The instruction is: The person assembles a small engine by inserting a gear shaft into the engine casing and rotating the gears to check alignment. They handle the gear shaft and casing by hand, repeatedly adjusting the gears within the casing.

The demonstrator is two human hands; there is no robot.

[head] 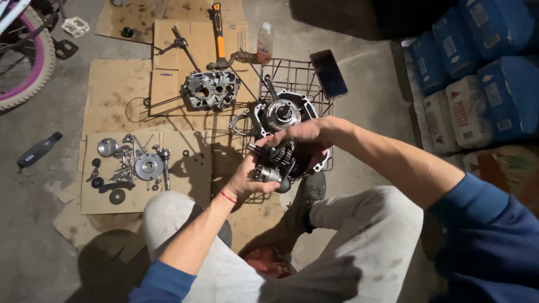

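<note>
Steel toothed gear cluster gripped by left hand and right hand

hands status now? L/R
Left hand: closed around the gear shaft assembly, from below.
Right hand: gripping the same assembly from above.
</note>
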